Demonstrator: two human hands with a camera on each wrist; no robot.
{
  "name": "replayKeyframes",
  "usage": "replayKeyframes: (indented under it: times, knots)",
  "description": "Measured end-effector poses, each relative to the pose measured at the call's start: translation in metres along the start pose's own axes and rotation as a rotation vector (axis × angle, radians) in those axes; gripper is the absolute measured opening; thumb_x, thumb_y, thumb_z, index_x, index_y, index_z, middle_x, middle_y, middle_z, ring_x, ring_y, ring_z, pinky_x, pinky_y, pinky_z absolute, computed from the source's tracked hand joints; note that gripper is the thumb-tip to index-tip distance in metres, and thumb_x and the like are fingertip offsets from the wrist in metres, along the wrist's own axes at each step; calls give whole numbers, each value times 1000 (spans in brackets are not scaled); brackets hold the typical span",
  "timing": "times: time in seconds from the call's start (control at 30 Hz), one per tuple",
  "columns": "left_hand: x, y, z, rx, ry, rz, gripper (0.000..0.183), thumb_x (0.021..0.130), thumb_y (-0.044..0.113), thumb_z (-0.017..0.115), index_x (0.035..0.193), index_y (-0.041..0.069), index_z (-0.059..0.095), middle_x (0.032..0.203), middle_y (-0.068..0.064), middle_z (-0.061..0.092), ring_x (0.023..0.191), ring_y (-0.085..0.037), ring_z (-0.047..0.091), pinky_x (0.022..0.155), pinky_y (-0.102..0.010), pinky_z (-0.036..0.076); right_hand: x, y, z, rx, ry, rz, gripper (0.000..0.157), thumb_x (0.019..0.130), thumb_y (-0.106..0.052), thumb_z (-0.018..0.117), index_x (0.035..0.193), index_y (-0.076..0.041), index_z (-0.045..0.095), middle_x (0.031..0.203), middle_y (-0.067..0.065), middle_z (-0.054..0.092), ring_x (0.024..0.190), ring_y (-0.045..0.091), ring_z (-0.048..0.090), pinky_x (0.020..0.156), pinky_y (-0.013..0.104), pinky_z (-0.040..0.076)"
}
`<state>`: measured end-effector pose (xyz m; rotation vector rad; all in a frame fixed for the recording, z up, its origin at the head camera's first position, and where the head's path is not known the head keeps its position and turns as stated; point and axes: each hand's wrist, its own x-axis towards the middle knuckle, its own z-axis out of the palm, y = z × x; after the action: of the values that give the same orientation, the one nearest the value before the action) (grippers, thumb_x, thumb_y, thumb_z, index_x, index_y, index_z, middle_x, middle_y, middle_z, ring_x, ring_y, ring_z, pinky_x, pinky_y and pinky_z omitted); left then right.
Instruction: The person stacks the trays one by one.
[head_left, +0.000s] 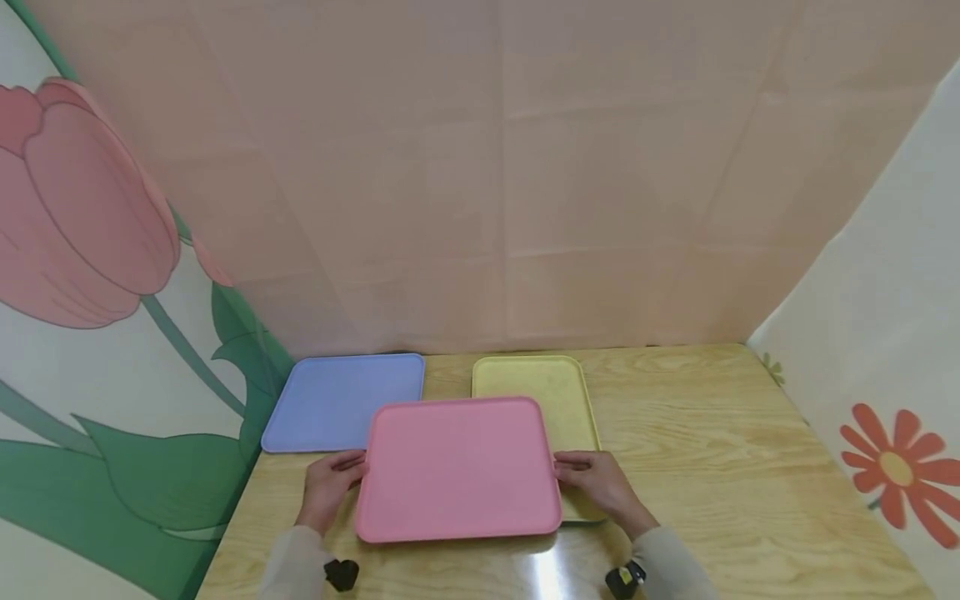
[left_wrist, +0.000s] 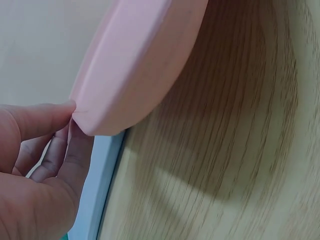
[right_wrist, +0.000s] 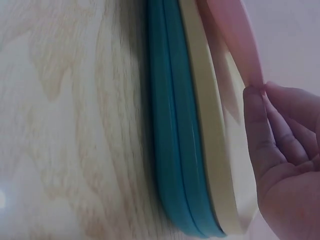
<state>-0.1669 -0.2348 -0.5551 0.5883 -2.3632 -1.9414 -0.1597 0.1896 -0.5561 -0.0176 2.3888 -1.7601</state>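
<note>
A pink rectangular tray (head_left: 459,471) is held above the wooden table by both hands. My left hand (head_left: 330,487) pinches its left edge between thumb and fingers, as the left wrist view shows up close. On the opposite short side, my right hand (head_left: 596,482) pinches the rim. Partly covered by the pink tray is a yellow tray (head_left: 536,377). In the right wrist view, two teal trays (right_wrist: 175,115) are stacked under the yellow tray (right_wrist: 212,150), with the pink tray (right_wrist: 240,40) raised above them. A blue tray (head_left: 352,400) lies at the back left.
The wooden table (head_left: 697,450) extends to the right of the trays. A plain pinkish-brown sheet (head_left: 495,167) hangs behind it. Flower-printed cloths stand on the left and right sides. Dark wrist devices (head_left: 341,575) are on both wrists.
</note>
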Motion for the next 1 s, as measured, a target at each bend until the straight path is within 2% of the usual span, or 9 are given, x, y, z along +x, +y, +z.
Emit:
replayKeyframes:
  times: [0.07,0.2,0.4,0.63,1.0]
  knots:
    - [0,1,2,5,-2,-14,32,87,-4,73,118,-12,67,111,-22,70,96,-20,69,76,-27,60,4,10,-1,5,23,19,36,87,-6,76,115,14,66,101,22,73,85,23,73,75,21,57]
    - [0,2,7,0,-5,-15,33,87,-4,74,117,-13,66,111,-24,70,97,-22,69,78,-29,61,5,12,-5,-11,59,40,36,85,-7,78,115,11,68,99,19,74,82,21,73,74,20,56]
    - [1,5,17,10,-9,-12,32,88,-4,73,118,-12,66,113,-24,69,101,-26,68,81,-32,60,4,13,-12,-35,92,63,34,85,-9,78,114,8,70,104,17,74,88,20,72,78,18,54]
    - [1,8,27,-14,-34,-9,32,88,-6,71,119,-12,66,115,-26,67,102,-27,68,80,-31,61,2,14,-22,-17,92,75,39,87,-11,78,118,9,68,110,19,72,92,21,72,79,19,54]
    - [3,11,45,-64,-59,3,32,88,-3,73,117,-13,66,113,-26,68,99,-26,69,78,-29,61,3,16,-41,-54,106,80,41,90,-13,76,122,10,65,112,19,71,94,20,71,79,17,54]
